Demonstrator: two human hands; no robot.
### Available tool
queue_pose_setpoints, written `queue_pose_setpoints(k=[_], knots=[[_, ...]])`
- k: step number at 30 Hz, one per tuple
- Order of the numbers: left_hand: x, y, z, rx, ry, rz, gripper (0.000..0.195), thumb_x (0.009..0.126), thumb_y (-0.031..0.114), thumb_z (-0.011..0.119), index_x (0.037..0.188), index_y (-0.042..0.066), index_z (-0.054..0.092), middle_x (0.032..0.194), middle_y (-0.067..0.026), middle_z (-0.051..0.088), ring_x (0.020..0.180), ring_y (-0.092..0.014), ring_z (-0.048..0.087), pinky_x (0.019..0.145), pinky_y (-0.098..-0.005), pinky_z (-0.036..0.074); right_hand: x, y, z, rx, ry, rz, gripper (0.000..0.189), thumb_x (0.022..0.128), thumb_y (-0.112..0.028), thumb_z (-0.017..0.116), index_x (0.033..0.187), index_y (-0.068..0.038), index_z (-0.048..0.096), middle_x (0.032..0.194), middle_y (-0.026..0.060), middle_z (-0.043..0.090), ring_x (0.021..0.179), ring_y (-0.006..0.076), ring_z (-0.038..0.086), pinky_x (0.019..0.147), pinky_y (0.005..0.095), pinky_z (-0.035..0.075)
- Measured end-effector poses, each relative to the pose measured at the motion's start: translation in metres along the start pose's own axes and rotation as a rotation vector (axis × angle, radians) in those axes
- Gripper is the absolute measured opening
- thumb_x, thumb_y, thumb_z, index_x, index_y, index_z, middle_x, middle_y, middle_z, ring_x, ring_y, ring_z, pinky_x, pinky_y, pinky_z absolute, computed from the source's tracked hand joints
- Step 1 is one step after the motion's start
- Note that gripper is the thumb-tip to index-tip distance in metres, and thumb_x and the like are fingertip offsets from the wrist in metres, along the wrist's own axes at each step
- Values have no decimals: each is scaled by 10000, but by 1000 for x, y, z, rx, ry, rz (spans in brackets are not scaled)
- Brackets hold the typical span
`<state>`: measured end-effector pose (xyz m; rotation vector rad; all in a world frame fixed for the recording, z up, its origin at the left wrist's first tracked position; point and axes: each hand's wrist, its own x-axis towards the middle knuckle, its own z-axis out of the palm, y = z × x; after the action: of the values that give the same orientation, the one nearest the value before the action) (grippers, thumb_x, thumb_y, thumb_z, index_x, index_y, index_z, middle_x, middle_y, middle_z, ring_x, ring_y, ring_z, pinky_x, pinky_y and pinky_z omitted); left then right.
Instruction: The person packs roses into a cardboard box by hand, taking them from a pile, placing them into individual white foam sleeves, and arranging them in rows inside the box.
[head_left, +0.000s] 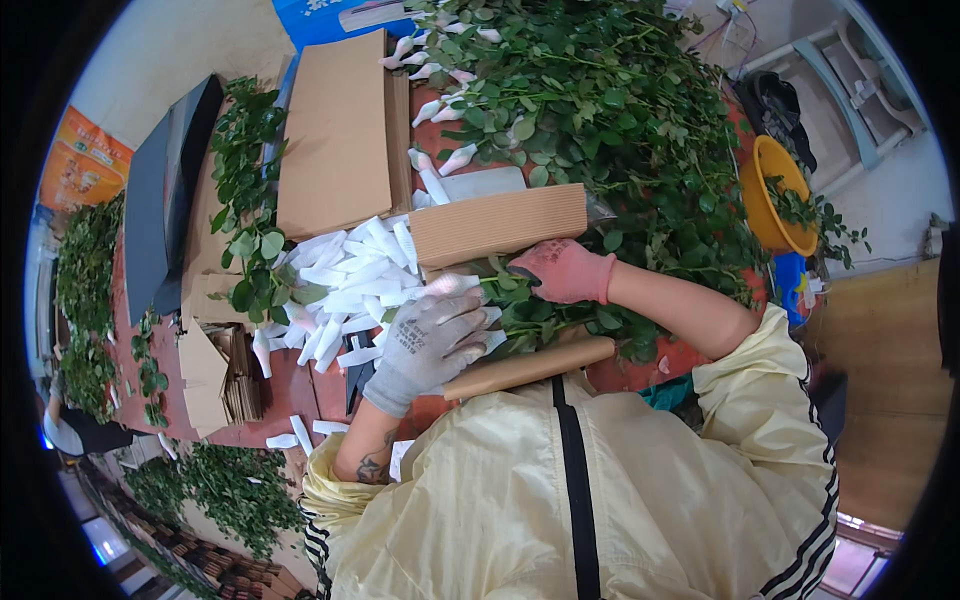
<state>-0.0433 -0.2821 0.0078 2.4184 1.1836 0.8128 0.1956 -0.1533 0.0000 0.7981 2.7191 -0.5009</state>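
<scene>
My left hand (431, 345), in a grey work glove, lies over several rose buds in white foam-net sleeves; its fingers partly hide them, and I cannot tell how firmly they grip. Beside it, my right hand (562, 271), in a pink glove, is curled at the leafy rose stems (536, 315); its fingertips are hidden among the leaves. The stems lie between an upright flap of corrugated cardboard (499, 223) and a rolled edge of brown cardboard (532, 367) nearest my body. A pile of white foam-net sleeves (349, 277) spreads to the left of the flap.
Leafy roses (600, 97) are heaped at the back right of the red table (292, 390). Flat cardboard sheets (337, 142) and small folded cardboard pieces (217, 379) lie left. A yellow basin (761, 195) stands right. Part of another person (71, 431) shows at far left.
</scene>
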Motion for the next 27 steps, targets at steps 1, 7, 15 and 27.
queue_pose_setpoints(k=[1, 7, 15, 27], knots=[[3, 1, -1, 33, 10, 15, 477, 698, 322, 696, 1117, 106, 618, 1166, -80, 577, 1052, -272, 547, 907, -417, 421, 1, -1, 0, 11, -9, 0, 520, 780, -283, 612, 1244, -76, 499, 1156, 143, 580, 1088, 292, 545, 938, 396, 411], [24, 13, 9, 224, -203, -68, 559, 720, 375, 676, 1198, 114, 546, 1267, -98, 482, 1155, -287, 452, 977, -445, 347, -34, -33, -30, -307, 161, 82, 342, 835, -281, 542, 1111, -79, 540, 1029, 101, 603, 921, 236, 596, 781, 336, 458], [27, 17, 15, 202, -236, -96, 509, 638, 334, 712, 1028, 26, 599, 1156, -154, 492, 1090, -340, 452, 948, -461, 354, -77, -35, -48, -180, 293, 45, 345, 805, -252, 536, 1095, -65, 532, 886, 94, 574, 840, 245, 604, 764, 350, 476], [25, 15, 26, 299, -252, -79, 512, 647, 386, 703, 1011, 36, 625, 1251, -160, 486, 1129, -352, 440, 936, -468, 354, -34, -36, -22, 91, 223, 176, 433, 762, -298, 600, 1090, -28, 516, 971, 152, 632, 929, 285, 621, 782, 397, 491]])
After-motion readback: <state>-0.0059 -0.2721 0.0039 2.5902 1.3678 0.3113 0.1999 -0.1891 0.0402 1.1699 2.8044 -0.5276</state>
